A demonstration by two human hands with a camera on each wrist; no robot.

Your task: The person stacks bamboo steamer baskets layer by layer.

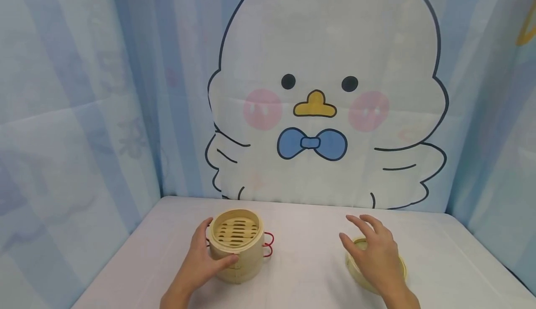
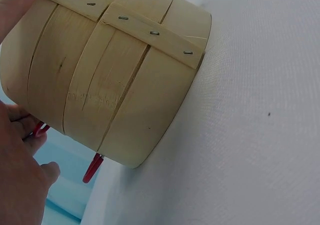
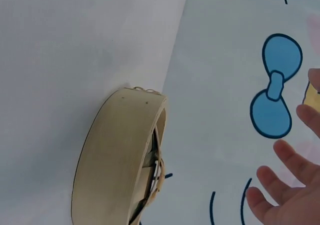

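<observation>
My left hand (image 1: 201,265) grips a stack of two round bamboo steamer baskets (image 1: 250,265) from its left side. The thumb lies across the upper front, the fingers round the back left. Inside the top rim, a slatted base (image 1: 237,231) shows. Red loops (image 1: 269,245) stick out at the right side of the stack. In the left wrist view, stapled bamboo bands (image 2: 155,33) run down the wall. My right hand (image 1: 378,258) hovers, fingers spread and holding nothing, over a shallow round bamboo steamer lid (image 3: 112,160) with a thin cord loop. It partly hides the lid in the head view.
A white cloth covers the table (image 1: 301,253). Behind it hangs a curtain (image 1: 326,169) printed with a white cartoon bird, and pale blue curtains (image 1: 63,137) close off the sides. The table stretches between the baskets and the lid.
</observation>
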